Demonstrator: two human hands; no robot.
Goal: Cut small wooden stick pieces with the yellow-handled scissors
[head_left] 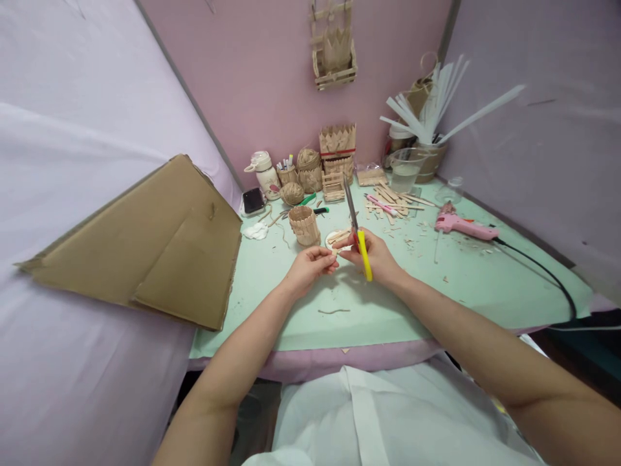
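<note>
My left hand (308, 268) pinches a small pale piece of craft stick (335, 253) between thumb and fingers. In my right hand (383, 259) are scissors with yellow handles (365, 257), their blades pointing up and away from me. The right thumb and fingertips also reach to the small piece, meeting the left fingertips. Just beyond my hands stands a round cup covered in wooden stick pieces (305, 228). Beside it a white round dish (330, 242) holds some stick pieces, partly hidden by my right hand. A short length of twine (334, 311) lies nearer to me.
A pink glue gun (466, 226) lies at right, its black cord trailing off the table. Loose craft sticks (388, 197) and a pink cutter (381, 204) lie behind. Cardboard (189, 252) leans at left. Twine balls (309, 160), a bottle (265, 175) and a plastic cup (406, 171) stand at the back.
</note>
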